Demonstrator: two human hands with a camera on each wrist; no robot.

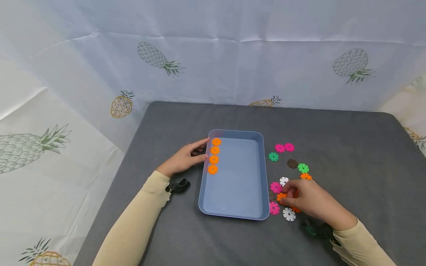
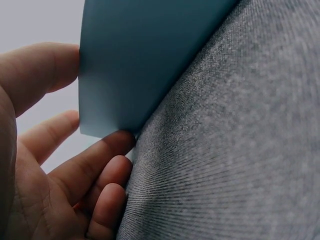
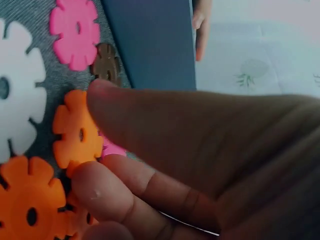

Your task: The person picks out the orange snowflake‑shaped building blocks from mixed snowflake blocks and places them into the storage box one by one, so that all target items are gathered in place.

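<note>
On the left rim of a blue-grey tray [image 1: 233,184], my left hand [image 1: 182,159] rests its thumb and fingertips, fingers spread loosely. The left wrist view shows those fingertips against the tray's outer wall [image 2: 125,65]. Inside the tray, several orange notched discs [image 1: 213,160] form a column along the left side. Right of the tray, my right hand [image 1: 311,199] pinches an orange notched disc [image 3: 77,130] at its edges between thumb and fingers. Around it lie a white disc [image 1: 289,214], pink discs [image 1: 274,208] and more orange ones [image 3: 30,200], partly hidden by the hand.
Farther back on the grey cloth lie pink discs [image 1: 289,147], a teal disc [image 1: 273,156], a brown disc [image 1: 292,163] and a green disc [image 1: 303,168]. A pineapple-print sheet [image 1: 213,66] hangs behind the table [image 1: 349,147].
</note>
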